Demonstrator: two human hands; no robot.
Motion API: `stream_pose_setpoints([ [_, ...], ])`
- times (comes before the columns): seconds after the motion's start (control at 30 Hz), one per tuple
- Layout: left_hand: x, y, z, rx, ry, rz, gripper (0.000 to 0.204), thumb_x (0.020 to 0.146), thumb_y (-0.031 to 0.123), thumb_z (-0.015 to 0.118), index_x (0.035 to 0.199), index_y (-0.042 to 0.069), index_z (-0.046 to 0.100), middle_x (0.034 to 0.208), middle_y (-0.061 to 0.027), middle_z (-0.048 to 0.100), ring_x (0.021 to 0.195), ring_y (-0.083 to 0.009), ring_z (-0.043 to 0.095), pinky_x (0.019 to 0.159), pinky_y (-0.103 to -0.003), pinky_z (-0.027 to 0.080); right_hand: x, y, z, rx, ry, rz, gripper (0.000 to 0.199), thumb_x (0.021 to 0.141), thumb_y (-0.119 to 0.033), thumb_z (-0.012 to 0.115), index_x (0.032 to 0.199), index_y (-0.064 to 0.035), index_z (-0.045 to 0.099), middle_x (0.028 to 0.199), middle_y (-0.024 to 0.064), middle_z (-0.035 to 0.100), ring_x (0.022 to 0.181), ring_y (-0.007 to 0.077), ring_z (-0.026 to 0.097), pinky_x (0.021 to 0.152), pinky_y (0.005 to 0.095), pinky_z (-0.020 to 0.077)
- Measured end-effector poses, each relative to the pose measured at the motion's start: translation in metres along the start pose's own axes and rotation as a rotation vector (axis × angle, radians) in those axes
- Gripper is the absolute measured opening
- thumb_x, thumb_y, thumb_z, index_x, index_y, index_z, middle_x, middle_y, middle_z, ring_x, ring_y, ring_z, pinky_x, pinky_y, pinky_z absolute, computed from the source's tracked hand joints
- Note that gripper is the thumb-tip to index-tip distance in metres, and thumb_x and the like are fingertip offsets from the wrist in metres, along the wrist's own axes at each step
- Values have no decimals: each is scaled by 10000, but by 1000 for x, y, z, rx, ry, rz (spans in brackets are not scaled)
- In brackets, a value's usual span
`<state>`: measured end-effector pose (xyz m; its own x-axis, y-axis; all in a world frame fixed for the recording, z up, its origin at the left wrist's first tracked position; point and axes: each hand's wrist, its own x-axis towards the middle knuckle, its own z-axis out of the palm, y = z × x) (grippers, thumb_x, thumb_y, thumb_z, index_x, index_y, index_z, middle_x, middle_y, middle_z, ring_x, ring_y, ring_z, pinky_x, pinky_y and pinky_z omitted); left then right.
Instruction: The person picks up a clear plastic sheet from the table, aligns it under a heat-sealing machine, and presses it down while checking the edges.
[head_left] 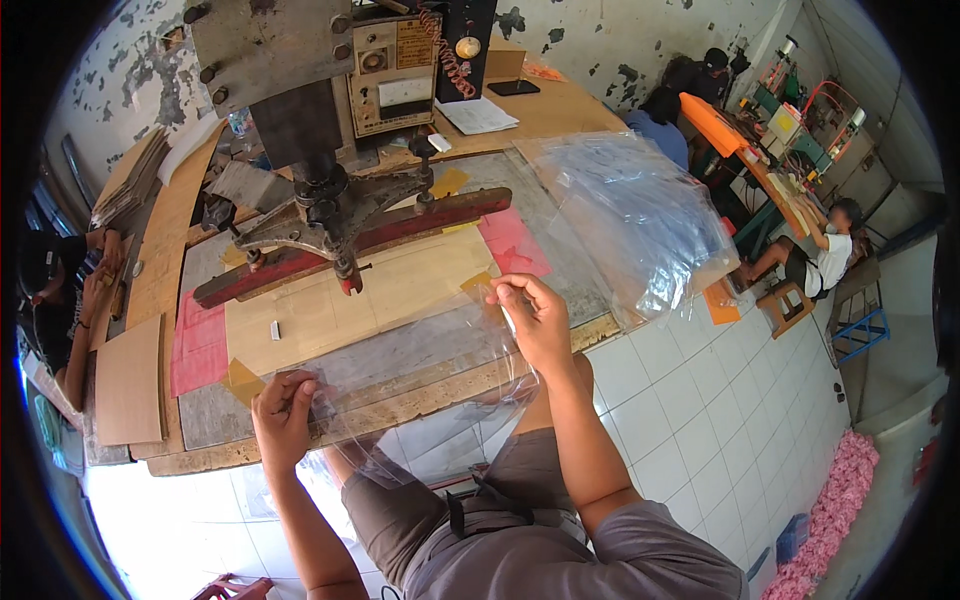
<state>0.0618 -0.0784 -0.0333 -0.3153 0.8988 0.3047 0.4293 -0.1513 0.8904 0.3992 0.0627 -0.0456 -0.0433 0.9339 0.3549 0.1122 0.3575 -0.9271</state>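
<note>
Plastic sheet (420,350), clear and floppy, sits mid-frame over the front edge of the workbench (200,420), and I've got both hands on it. My left hand (283,418) at lower left has fingers curled, pinching its near corner. My right hand (535,318) at centre pinches the top edge between thumb and fingertips. Honestly the sheet's outline is hard to trace, it's so see-through. Press machine (320,190) at upper left gets cut off by the frame.
</note>
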Motion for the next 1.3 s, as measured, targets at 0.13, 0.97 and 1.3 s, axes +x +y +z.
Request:
stream_pose_setpoints([
  [0.13, 0, -1, -1, -5, -5, 1, 157, 1002, 107, 701, 980, -48, 702, 732, -51, 704, 674, -53, 553, 621, -230, 421, 0, -2, 0, 7, -2, -11, 217, 1048, -195, 664, 1127, -1, 721, 1004, 60, 757, 923, 122, 733, 756, 258, 545],
  [0.97, 1, 0, -2, 9, -37, 3, 131, 1026, 90, 667, 1004, -37, 690, 792, 11, 664, 718, -34, 537, 658, -209, 413, 1, -2, 0, 1, -7, -12, 207, 1049, -175, 648, 1128, 3, 718, 983, 72, 759, 928, 127, 723, 764, 267, 545],
  [1.3, 1, 4, 0, 9, -22, 22, 126, 1023, 74, 659, 990, -44, 693, 733, 0, 663, 673, -30, 502, 604, -216, 373, -1, 0, -2, 18, -9, -49, 208, 1052, -170, 640, 1114, 17, 708, 951, 85, 763, 920, 143, 731, 771, 277, 545],
])
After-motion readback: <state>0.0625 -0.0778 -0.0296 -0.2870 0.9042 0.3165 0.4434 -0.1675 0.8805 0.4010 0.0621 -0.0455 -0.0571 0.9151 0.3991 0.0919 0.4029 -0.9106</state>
